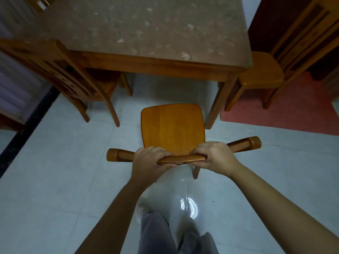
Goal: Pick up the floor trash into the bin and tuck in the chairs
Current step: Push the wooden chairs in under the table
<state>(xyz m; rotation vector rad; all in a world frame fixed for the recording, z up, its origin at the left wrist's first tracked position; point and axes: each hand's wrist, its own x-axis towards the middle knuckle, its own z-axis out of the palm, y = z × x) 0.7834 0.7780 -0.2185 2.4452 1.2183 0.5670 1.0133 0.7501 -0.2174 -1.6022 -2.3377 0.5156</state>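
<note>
Gripping the top rail (181, 159) of the chair (172, 127) at lower centre of the frame: left hand (148, 160) curled over its left part, right hand (213, 155) wrapped round its right part, a bare stretch of rail between them. Seat wholly out from under the table (150, 66), slightly skewed, front right corner near the table leg (218, 105).

To tuck it well: keep both grips even, square the seat to the table edge, steer left of that leg, then slide straight forward, slowly, without scraping.

Further out: second chair (60, 70) at centre left, seat partly under; third chair (260, 74) at upper right, seat showing beside the table.

No bin anywhere in view, so nothing to say of contents; no trash seen on the pale floor (64, 162).
</note>
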